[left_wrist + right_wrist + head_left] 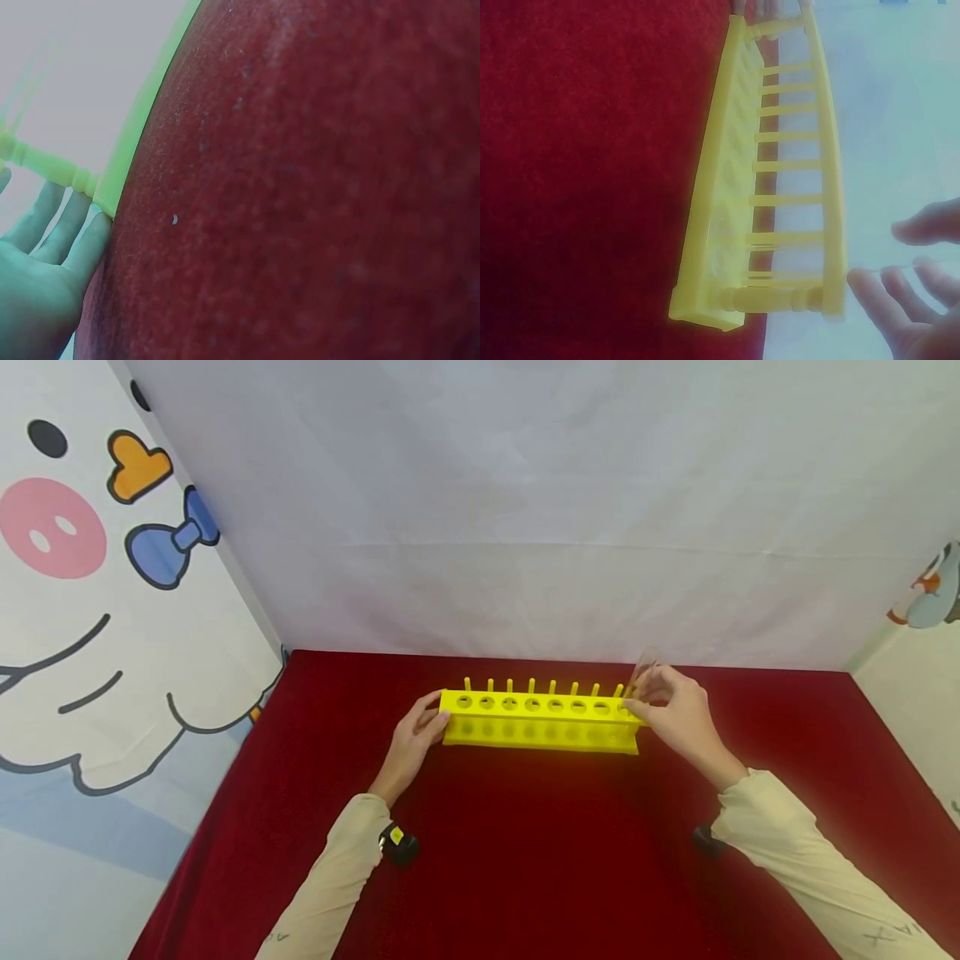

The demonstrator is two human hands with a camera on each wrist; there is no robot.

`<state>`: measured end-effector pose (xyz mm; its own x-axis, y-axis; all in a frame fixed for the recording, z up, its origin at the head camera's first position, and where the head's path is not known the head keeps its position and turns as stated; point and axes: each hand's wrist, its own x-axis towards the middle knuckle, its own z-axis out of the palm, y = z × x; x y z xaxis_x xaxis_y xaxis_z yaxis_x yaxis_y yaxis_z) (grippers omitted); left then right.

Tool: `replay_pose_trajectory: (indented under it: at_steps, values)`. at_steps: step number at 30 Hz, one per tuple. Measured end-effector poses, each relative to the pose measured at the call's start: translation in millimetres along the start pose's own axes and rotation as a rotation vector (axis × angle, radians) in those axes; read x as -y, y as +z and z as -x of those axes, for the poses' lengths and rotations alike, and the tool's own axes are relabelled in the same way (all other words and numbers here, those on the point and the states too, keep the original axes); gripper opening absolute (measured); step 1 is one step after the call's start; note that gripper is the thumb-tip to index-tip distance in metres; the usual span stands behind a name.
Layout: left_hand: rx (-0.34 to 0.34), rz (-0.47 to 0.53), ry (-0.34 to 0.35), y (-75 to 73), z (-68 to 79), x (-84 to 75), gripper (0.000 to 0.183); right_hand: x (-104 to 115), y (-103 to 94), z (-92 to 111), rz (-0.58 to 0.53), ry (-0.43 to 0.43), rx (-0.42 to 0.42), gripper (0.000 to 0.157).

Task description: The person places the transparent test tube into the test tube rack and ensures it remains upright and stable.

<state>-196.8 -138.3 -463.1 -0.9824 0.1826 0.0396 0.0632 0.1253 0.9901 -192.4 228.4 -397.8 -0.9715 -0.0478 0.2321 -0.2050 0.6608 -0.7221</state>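
Observation:
A yellow test tube rack [540, 735] stands on the red cloth, with a row of round holes along its top and a row of pegs behind. My left hand [416, 735] holds the rack's left end, thumb toward the front; in the left wrist view its fingers [86, 244] lie fairly straight against the end post. At the other end, my right hand [678, 706] pinches a clear test tube [647, 662] between thumb and fingers. The tube leans slightly and stands in the rightmost hole. Its glass is faint, and its lower end is hard to make out.
Red cloth [540, 860] covers the table. A pale curtain [525, 510] hangs behind its far edge. On the left is a wall panel with cartoon drawings [56, 527]; another printed panel [930, 602] stands on the right.

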Motion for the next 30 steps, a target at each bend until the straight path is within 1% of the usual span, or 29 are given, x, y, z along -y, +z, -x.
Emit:
replay_pose_trajectory:
  at_steps: [3, 11, 19, 26, 30]
  values:
    - [0.002, 0.004, -0.001, -1.0, -1.2, 0.4, 0.048, 0.9, -0.3, 0.3, -0.004, -0.002, 0.001, 0.024]
    - [0.015, 0.034, 0.024, -2.6, -4.0, 0.1, 0.049, -0.5, -0.9, 0.8, -0.007, 0.006, 0.000, 0.026]
    - [0.012, 0.021, 0.043, -2.9, -5.8, 2.6, 0.049, -2.1, -1.6, 1.0, -0.026, 0.013, 0.007, 0.026]
    - [-0.021, 0.008, 0.061, -6.6, -16.0, 25.1, 0.053, -3.6, -5.7, 1.9, -0.055, 0.024, 0.003, 0.031]
    - [-0.048, -0.042, 0.072, -8.4, -15.8, 27.1, 0.054, -4.9, -8.3, 3.3, -0.056, 0.026, -0.003, 0.033]
